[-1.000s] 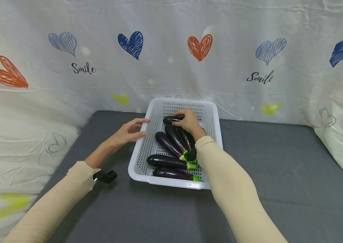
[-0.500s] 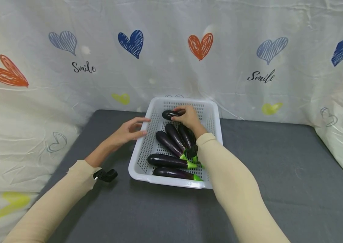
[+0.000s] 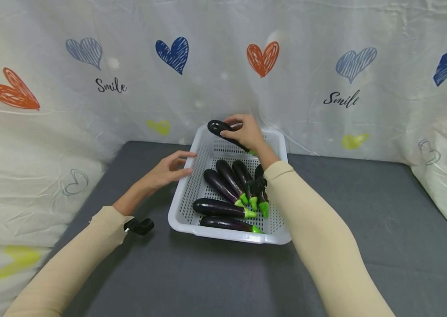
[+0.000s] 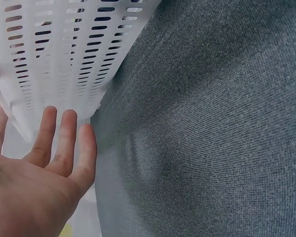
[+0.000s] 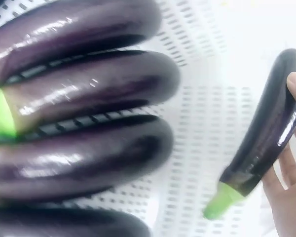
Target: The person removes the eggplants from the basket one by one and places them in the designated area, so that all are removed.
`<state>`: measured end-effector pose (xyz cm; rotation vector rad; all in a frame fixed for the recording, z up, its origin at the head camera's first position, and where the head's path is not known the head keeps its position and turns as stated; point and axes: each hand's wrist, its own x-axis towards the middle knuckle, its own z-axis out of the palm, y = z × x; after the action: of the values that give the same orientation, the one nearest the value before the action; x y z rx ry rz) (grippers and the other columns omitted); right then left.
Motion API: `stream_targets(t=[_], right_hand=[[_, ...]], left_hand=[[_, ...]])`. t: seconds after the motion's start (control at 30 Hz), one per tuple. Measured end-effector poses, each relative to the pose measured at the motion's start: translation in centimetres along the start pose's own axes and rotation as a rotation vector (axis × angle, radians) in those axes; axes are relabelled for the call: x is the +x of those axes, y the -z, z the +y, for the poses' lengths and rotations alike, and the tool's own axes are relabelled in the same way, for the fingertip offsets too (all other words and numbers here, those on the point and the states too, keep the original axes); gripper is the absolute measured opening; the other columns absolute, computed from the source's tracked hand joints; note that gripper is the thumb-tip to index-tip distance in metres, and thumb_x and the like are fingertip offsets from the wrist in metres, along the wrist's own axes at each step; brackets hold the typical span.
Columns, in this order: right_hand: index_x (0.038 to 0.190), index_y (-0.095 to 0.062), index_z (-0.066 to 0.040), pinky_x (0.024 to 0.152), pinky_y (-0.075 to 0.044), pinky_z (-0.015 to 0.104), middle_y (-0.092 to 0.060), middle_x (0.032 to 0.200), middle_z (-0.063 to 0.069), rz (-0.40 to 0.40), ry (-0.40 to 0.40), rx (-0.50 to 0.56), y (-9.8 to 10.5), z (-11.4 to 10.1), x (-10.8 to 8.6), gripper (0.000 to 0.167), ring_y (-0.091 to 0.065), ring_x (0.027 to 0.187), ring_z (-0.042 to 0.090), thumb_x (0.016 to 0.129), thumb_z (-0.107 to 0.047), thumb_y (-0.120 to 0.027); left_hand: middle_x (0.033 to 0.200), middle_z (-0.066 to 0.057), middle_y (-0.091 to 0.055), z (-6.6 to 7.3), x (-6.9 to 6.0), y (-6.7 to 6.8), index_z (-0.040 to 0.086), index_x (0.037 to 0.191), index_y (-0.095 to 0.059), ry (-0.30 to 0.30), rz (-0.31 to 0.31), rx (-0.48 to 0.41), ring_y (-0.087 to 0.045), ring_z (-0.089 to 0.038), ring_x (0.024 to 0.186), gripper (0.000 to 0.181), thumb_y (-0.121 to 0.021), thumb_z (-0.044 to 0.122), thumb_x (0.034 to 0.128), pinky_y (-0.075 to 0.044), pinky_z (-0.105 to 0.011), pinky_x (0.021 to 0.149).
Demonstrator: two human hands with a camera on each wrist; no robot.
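Eggplant (image 5: pixel 266 118), glossy and dark, hangs from the right hand (image 3: pixel 249 133) at the upper middle of the head view. The thumb is clamped on its near side and the fingers on the other. Half a second ago it was lower in the picture, inside the white perforated plastic basket (image 3: pixel 227 235); now its blunt end overlaps the far rim, and it tilts so that the green cap points down toward the lower right. The right wrist view shows it at the right of the frame, well apart from those lying at the left. That change suggests the piece is free of its neighbours and the lift is well along.

With the right forearm shifted, more of the rightmost eggplant (image 3: pixel 262 197) shows, though the black wrist camera (image 3: pixel 257 185) covers part of it. Six stay in the basket: that one, three slanting eggplants (image 3: pixel 231 178) at the centre, and two front eggplants (image 3: pixel 219 208) lying nearly level below them.

The left hand (image 3: pixel 166 171) keeps its place at the basket's left rim, its fingers apart and curled round nothing; whether the fingertips actually press the rim is hard to tell.
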<state>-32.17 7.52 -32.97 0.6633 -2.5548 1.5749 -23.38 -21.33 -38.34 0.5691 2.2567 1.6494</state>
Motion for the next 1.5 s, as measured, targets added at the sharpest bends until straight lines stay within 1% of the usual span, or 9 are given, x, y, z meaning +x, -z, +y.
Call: stream_targets(t=[0.17, 0.37, 0.53, 0.63, 0.8, 1.03, 1.17, 1.3, 1.5], right_hand=[[0.123, -0.069, 0.003, 0.086, -0.054, 0.036, -0.067, 0.116, 0.016, -0.022, 0.061, -0.003, 1.9, -1.3, 0.1, 0.037, -0.067, 0.102, 0.032, 0.090, -0.009, -0.080], [0.128, -0.067, 0.001, 0.086, -0.053, 0.038, -0.065, 0.119, 0.015, -0.033, 0.071, 0.014, 4.9, -3.2, -0.4, 0.041, -0.064, 0.106, 0.030, 0.092, -0.015, -0.078], [0.128, -0.067, -0.001, 0.077, -0.057, 0.037, -0.065, 0.117, 0.014, -0.014, 0.052, 0.105, 7.0, -4.3, -1.3, 0.040, -0.066, 0.102, 0.027, 0.093, -0.016, -0.078], [0.126, -0.068, -0.002, 0.075, -0.058, 0.036, -0.065, 0.114, 0.012, 0.011, 0.040, 0.166, 8.3, -4.5, -2.0, 0.038, -0.067, 0.099, 0.026, 0.092, -0.015, -0.079], [0.122, -0.070, -0.004, 0.075, -0.059, 0.038, -0.066, 0.113, 0.011, 0.060, 0.033, 0.227, 10.7, -4.2, -3.6, 0.033, -0.066, 0.096, 0.027, 0.092, -0.013, -0.079], [0.124, -0.071, -0.004, 0.073, -0.058, 0.031, -0.065, 0.110, 0.009, 0.140, -0.005, 0.269, 13.6, -3.1, -6.6, 0.034, -0.065, 0.102, 0.023, 0.092, -0.013, -0.078], [0.119, -0.073, -0.003, 0.070, -0.058, 0.030, -0.065, 0.105, 0.009, 0.201, -0.002, 0.364, 15.2, -2.4, -8.3, 0.028, -0.065, 0.094, 0.020, 0.091, -0.008, -0.078], [0.114, -0.074, -0.002, 0.069, -0.059, 0.031, -0.063, 0.103, 0.010, 0.238, 0.004, 0.456, 16.8, -1.7, -9.6, 0.023, -0.065, 0.090, 0.018, 0.092, -0.004, -0.076], [0.115, -0.074, -0.004, 0.068, -0.058, 0.030, -0.060, 0.103, 0.009, 0.261, -0.037, 0.475, 18.6, -1.0, -11.4, 0.024, -0.063, 0.096, 0.018, 0.092, 0.000, -0.075]], left_hand=[[0.137, -0.022, -0.050, 0.1, 0.2, -0.1, 0.015, 0.151, -0.046, 0.002, -0.003, -0.008, -0.059, -0.039, 0.115, 0.054, -0.066, 0.016, 0.1015, -0.050, -0.059, 0.090], [0.137, -0.022, -0.051, 0.1, 0.3, -0.1, 0.016, 0.152, -0.045, -0.009, -0.011, -0.010, -0.059, -0.038, 0.114, 0.054, -0.066, 0.016, 0.1017, -0.051, -0.056, 0.089], [0.137, -0.022, -0.052, 0.0, 0.0, 0.0, 0.015, 0.153, -0.043, -0.004, -0.008, 0.010, -0.060, -0.037, 0.115, 0.055, -0.066, 0.016, 0.1022, -0.051, -0.055, 0.091], [0.137, -0.022, -0.052, -0.1, -0.1, 0.0, 0.015, 0.153, -0.043, -0.001, -0.004, 0.016, -0.060, -0.038, 0.115, 0.056, -0.066, 0.016, 0.1020, -0.050, -0.056, 0.092], [0.137, -0.021, -0.052, 0.1, 0.0, -0.2, 0.017, 0.152, -0.045, -0.004, 0.004, 0.022, -0.059, -0.038, 0.116, 0.055, -0.067, 0.018, 0.1014, -0.050, -0.057, 0.092], [0.138, -0.022, -0.051, 0.0, -0.1, -0.2, 0.016, 0.153, -0.043, -0.006, 0.005, 0.035, -0.060, -0.038, 0.116, 0.056, -0.066, 0.017, 0.1019, -0.051, -0.056, 0.091], [0.137, -0.022, -0.052, 0.0, -0.1, 0.0, 0.016, 0.153, -0.043, -0.005, 0.001, 0.022, -0.060, -0.038, 0.115, 0.055, -0.065, 0.015, 0.1024, -0.051, -0.056, 0.091], [0.137, -0.022, -0.051, -0.1, -0.1, 0.1, 0.016, 0.154, -0.043, -0.007, -0.004, 0.012, -0.060, -0.038, 0.114, 0.056, -0.065, 0.016, 0.1026, -0.051, -0.057, 0.090], [0.137, -0.022, -0.052, 0.0, 0.0, 0.1, 0.015, 0.153, -0.043, -0.006, -0.007, 0.016, -0.060, -0.038, 0.114, 0.056, -0.066, 0.016, 0.1020, -0.051, -0.056, 0.090]])
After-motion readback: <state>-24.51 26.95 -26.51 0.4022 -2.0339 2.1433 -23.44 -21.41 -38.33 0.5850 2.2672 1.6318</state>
